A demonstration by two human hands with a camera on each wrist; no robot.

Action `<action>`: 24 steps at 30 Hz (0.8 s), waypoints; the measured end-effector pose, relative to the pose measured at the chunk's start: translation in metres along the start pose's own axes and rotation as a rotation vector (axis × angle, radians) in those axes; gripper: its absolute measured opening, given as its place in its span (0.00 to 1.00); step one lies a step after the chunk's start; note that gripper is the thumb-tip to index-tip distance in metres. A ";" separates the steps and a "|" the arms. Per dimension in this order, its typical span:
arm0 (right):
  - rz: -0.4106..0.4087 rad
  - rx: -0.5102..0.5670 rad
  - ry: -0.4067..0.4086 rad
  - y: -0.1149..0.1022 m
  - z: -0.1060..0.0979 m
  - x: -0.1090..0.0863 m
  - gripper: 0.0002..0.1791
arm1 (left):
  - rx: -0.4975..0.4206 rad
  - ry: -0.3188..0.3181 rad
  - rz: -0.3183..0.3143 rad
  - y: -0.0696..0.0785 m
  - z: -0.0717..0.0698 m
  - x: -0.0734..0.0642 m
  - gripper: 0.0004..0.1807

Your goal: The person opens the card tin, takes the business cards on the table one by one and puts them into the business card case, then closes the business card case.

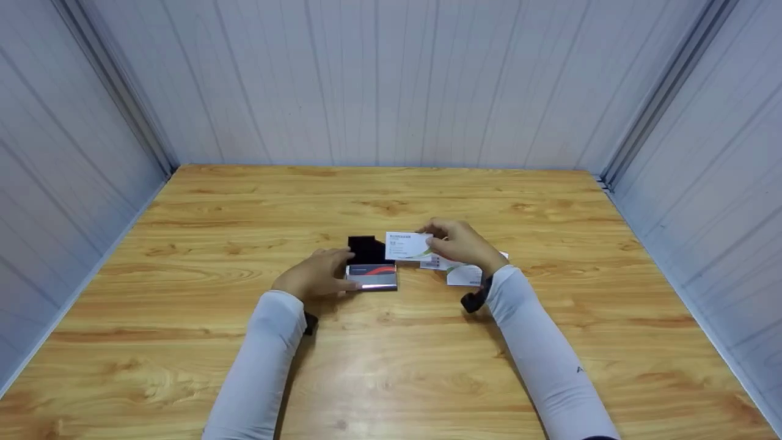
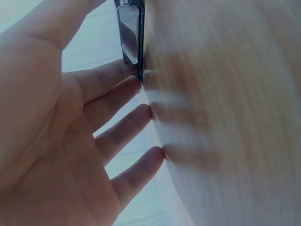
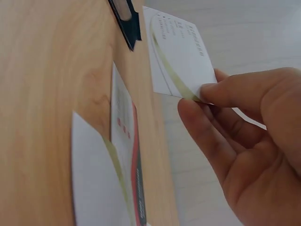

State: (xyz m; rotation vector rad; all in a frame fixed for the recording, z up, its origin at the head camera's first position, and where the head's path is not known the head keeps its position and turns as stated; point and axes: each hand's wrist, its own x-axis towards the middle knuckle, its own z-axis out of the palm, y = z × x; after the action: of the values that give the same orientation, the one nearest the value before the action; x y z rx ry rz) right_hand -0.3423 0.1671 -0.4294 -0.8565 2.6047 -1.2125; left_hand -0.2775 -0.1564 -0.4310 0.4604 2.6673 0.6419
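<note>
White card raised at the right edge of an open card case

The white card (image 1: 403, 245) is pinched between the thumb and fingers of the right hand (image 1: 461, 243), raised above the bench (image 1: 379, 354) with its printed face in view. The key relation is between card and case: the card case (image 1: 371, 277) lies to the left of the right hand and a little nearer the person, its long axis running left to right, and the card's long axis runs roughly the same way. In the head view the card's left end overlaps the right side of the black half (image 1: 363, 249) of the case, which lies open beyond the half with the red-and-grey band.

The left hand (image 1: 316, 274) is the nearer to the case; its fingers, spread and fairly straight, touch the left side, the thumb at the near corner, and the left wrist view shows other fingertips meeting the bench. The two hands stand apart, with case and card between them. Further cards (image 1: 464, 275) lie overlapping beside the right wrist.

The bench has a yellow-brown wood grain with a soft sheen. Pale panelled walls (image 1: 379, 79) with thin vertical lines rise behind it and at both sides
</note>
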 end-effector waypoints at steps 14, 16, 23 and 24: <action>-0.049 0.002 0.051 -0.018 0.040 0.014 0.14 | 0.017 0.004 -0.003 0.002 0.000 0.003 0.45; -0.055 0.009 0.054 -0.022 0.044 0.016 0.14 | 0.020 0.009 -0.002 0.002 0.000 0.003 0.45; -0.125 0.013 0.047 -0.028 0.054 0.024 0.14 | 0.003 0.027 0.029 0.001 0.001 0.005 0.45; -0.133 0.010 0.046 -0.028 0.055 0.025 0.14 | -0.001 0.028 0.034 0.001 0.001 0.004 0.45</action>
State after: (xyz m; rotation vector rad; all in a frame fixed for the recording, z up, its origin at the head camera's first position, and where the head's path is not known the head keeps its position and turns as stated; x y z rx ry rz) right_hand -0.3313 0.1027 -0.4430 -1.0260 2.6116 -1.2918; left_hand -0.2809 -0.1539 -0.4325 0.5010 2.6904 0.6642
